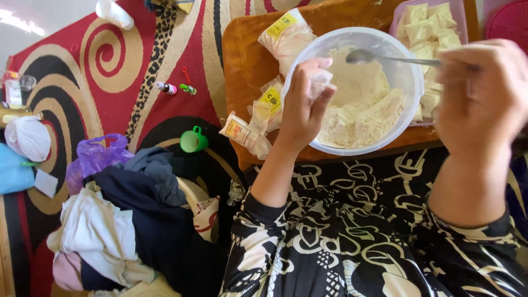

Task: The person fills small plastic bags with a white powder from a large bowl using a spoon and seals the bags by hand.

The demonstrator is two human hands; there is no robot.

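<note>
Bowl (407,82): our landmark; a clear round plastic bowl on the wooden board (242,60), part filled with pale flour heaped toward its near and right sides.
Bag (320,81): small clear bag, just inside the bowl's left rim and above the flour; we hold it in the left hand (303,107). Its mouth seems to face the bowl's middle, though we cannot tell how wide it gapes.
Left-hand fingers: curled, thumb and fingertips pinching the bag; the wrist is bent over the bowl's near-left edge, and the forearm comes up from below the bowl.
Spoon (360,55): metal; its head is over the bowl's far side, above the flour. The long axis runs left to right across the bowl, the handle leading off past the right rim.
Right hand (481,96): beyond the bowl's right rim, raised and blurred; fingers closed round the handle's end, back of the hand toward us.
Key relation: spoon head lies right of and just beyond the bag, near but apart; we judge the right hand must bring it leftward to the bag's mouth.
Nearer hand: the left, already on the bag.
Filled packets (245,135): with yellow labels, left of the bowl on the board.
Tray (397,22): pink, behind the bowl to the right, holding more packets.
Cup (192,141): green, on the rug well left of the bowl.
</note>
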